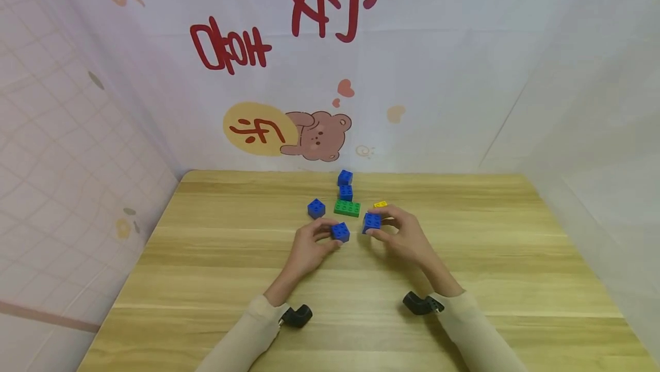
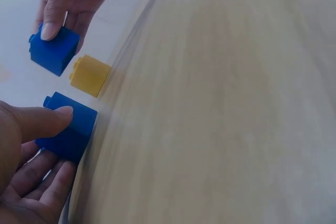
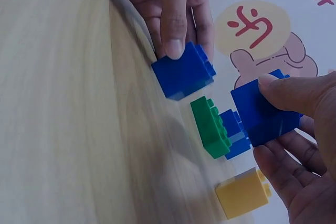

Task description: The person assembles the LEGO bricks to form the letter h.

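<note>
My left hand (image 1: pixel 311 246) pinches a blue toy brick (image 1: pixel 340 232) between thumb and fingers, low over the table. Across a small gap, my right hand (image 1: pixel 403 235) grips another blue brick (image 1: pixel 372 222), which the right wrist view shows held by the thumb (image 3: pixel 283 90) on one face. Just beyond both hands lies a flat green brick (image 1: pixel 348 208) with two rows of studs. A yellow brick (image 3: pixel 242 195) stands near the right fingers, partly hidden by them in the head view. One more blue brick (image 1: pixel 316 208) sits beyond the left hand.
Behind the green brick are two more blue bricks (image 1: pixel 345 192), one behind the other. The wooden table (image 1: pixel 227 257) ends at a white printed curtain (image 1: pixel 438 91) at the back. Both sleeves carry a black wrist mount (image 1: pixel 297 316).
</note>
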Demonstrator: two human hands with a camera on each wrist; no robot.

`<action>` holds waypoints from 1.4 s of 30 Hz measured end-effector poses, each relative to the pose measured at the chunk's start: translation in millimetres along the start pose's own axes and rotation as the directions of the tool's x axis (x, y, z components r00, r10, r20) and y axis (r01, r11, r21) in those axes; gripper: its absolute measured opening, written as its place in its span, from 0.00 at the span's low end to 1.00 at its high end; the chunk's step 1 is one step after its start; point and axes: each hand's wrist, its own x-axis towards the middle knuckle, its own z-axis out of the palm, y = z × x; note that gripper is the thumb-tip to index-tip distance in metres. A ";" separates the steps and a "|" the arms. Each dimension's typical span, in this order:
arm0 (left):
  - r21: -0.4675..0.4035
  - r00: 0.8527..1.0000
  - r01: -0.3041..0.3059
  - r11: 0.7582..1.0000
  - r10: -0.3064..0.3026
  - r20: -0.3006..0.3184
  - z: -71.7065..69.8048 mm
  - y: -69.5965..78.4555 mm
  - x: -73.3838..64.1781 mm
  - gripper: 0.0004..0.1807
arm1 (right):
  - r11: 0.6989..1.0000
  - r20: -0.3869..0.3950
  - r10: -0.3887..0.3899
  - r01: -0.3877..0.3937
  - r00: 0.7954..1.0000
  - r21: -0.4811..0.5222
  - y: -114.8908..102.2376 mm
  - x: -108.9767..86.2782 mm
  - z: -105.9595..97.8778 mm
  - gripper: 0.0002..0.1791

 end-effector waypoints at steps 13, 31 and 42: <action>0.023 0.998 -0.031 0.999 0.030 0.056 10.0 2.2 11.9 0.23 | 1.000 -0.002 -0.023 0.023 1.000 0.019 25.5 18.6 8.1 0.23; -0.058 0.984 0.009 0.998 0.002 0.176 15.7 2.4 18.1 0.24 | 0.998 0.040 -0.009 0.006 0.999 0.063 20.9 17.2 18.7 0.19; -0.040 0.979 0.005 0.999 0.003 0.204 15.4 -4.1 18.3 0.23 | 0.999 0.066 -0.036 0.033 0.997 0.035 26.9 16.2 23.6 0.20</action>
